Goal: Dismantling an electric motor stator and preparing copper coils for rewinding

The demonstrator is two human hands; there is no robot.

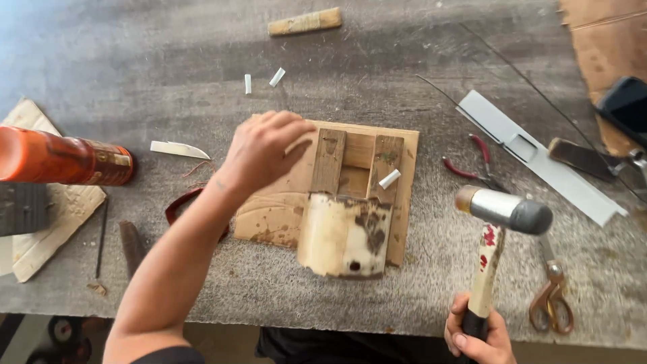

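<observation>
My left hand point(264, 149) rests with fingers curled on the left part of a brown cardboard sheet point(269, 217), beside a small frame of wooden strips point(329, 160). A stained cream-coloured panel point(345, 236) lies below the strips. A short white stick point(389, 178) sits on the right strip. My right hand point(477, 334) grips the lower end of a hammer's handle at the bench's near edge. The hammer point(504, 210) stands raised, its grey metal head to the right of the cardboard.
An orange bottle point(60, 158) lies at the left on cardboard scraps. Red-handled pliers point(472, 165), a grey metal strip point(539, 156), scissors point(551, 296), a dark phone point(625, 102), a wooden block point(304, 21) and white stick pieces point(263, 79) lie about the grey bench.
</observation>
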